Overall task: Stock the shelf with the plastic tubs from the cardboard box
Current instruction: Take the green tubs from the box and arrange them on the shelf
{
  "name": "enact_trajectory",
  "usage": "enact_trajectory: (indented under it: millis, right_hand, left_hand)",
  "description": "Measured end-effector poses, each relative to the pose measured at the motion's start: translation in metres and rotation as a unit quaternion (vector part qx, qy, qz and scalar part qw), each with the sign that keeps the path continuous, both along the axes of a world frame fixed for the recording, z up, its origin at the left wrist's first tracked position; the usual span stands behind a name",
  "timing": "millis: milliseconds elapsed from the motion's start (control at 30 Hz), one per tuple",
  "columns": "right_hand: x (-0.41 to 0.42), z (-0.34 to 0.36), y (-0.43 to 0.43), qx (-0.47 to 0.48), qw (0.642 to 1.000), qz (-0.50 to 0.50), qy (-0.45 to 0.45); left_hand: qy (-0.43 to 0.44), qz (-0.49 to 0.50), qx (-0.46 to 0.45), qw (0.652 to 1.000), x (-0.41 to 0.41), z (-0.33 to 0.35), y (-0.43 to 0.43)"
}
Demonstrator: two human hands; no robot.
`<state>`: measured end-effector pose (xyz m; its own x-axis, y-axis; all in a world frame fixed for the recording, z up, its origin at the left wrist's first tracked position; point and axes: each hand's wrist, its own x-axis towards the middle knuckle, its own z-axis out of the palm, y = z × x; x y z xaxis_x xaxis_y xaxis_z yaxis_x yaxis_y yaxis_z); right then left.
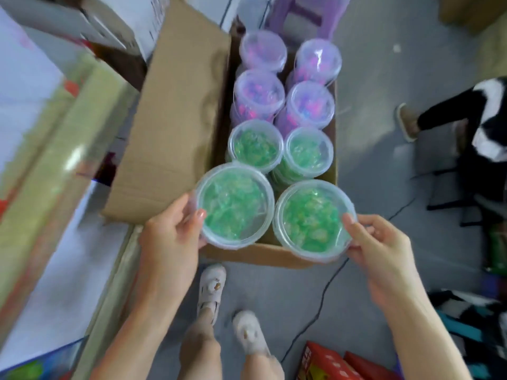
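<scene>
Grey floor lies under an open cardboard box. Over its near edge the left grip curls round one green-filled plastic tub, thumb on the lid rim, and the right grip clasps a second green tub just beside it. Further inside stand two more green tubs and four purple tubs.

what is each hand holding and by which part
The left hand holds the left green tub by its left rim; the right hand holds the right green tub by its right rim.
</scene>
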<state>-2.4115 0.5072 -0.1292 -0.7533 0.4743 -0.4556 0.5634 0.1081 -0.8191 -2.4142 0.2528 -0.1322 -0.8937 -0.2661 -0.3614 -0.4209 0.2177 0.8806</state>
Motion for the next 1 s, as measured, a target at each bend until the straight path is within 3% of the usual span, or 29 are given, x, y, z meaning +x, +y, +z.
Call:
enact_trajectory:
  millis: [200,433,667,800,1000]
  right_hand:
    - [0.022,0.09,-0.021,-0.082,0.988,0.099,0.088]
    - [0.078,0.219,-0.041,-0.066,0.938,0.286,0.185]
    - [0.15,0.344,-0.111,-0.119,0.85,0.46,0.229]
    - [0.204,0.409,-0.174,-0.175,0.777,0.553,0.244]
    - [0.297,0.455,-0.297,-0.216,0.68,0.64,0.286]
  left_hand:
    - [0.096,0.081,-0.113,0.986,0.075,0.111,-0.027]
    - [0.203,0.128,-0.269,0.933,0.197,0.242,-0.037]
    - [0.234,0.225,-0.321,0.89,0.34,0.373,-0.082]
    - [0.255,0.299,-0.333,0.857,0.425,0.436,-0.122]
    - [0.275,0.374,-0.344,0.816,0.56,0.481,-0.195]
